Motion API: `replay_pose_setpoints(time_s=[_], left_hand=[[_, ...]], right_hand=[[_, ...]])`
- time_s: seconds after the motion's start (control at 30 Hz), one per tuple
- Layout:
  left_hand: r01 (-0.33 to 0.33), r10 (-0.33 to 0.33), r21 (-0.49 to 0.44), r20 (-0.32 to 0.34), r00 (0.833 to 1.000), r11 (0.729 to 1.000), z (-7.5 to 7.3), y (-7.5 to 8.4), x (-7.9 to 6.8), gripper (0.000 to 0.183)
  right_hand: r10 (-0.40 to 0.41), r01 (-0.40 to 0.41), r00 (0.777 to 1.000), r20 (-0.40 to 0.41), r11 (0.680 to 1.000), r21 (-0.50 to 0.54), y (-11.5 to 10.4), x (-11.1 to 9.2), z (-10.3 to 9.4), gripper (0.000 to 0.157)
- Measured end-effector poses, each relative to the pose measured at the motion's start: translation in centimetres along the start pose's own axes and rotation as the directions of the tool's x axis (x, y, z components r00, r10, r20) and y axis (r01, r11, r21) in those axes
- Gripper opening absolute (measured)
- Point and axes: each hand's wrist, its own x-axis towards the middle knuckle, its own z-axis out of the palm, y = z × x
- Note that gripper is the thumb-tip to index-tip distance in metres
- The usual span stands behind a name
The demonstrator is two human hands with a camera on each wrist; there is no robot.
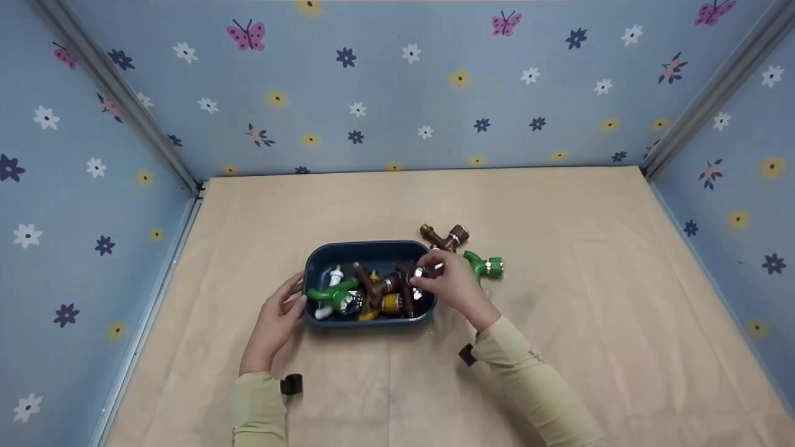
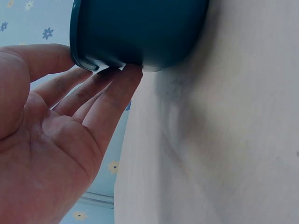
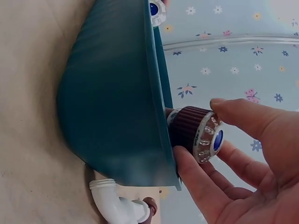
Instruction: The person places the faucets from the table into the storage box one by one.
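A dark blue-green bin (image 1: pixel 372 244) holds several plastic taps in a heap. Among them are a green tap (image 1: pixel 335 293), a brown tap (image 1: pixel 367 287), one with a yellow knob (image 1: pixel 391 303) and a white piece (image 1: pixel 336 274). At the bin's right end my right hand (image 1: pixel 456 284) pinches the ribbed knob of a dark brown tap (image 3: pixel 190 129) between thumb and forefinger, level with the rim. The lower part of that tap is inside the bin. My left hand (image 1: pixel 275 323) rests against the bin's left end, its extended fingers (image 2: pixel 110 100) touching the outer wall.
To the right of the bin, a brown tap (image 1: pixel 456 236) and a green tap (image 1: pixel 492 267) lie on the cloth-covered table (image 1: pixel 559 347). A white bent spout (image 3: pixel 106 198) shows beside the bin in the right wrist view. Flowered panels (image 1: pixel 397 87) enclose the table.
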Motion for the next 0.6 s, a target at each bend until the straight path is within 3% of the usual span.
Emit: replay_pose_setpoints(time_s=[0.23,0.47,0.6], left_hand=[[-0.011,0.011,0.000,-0.005,1.000,1.000,-0.02,-0.07,0.03,0.051],[-0.035,0.035,0.000,-0.002,0.999,0.999,-0.03,-0.06,0.02,0.051],[-0.031,0.031,0.011,-0.003,1.000,0.999,-0.05,-0.04,0.05,0.050]], right_hand=[[-0.063,0.066,0.996,0.068,0.997,-0.032,-0.29,0.01,0.66,0.024],[-0.058,0.063,0.989,0.133,0.997,-0.035,-0.21,0.08,0.69,0.026],[-0.057,0.055,0.985,0.164,0.998,0.017,0.17,-0.03,0.29,0.027]])
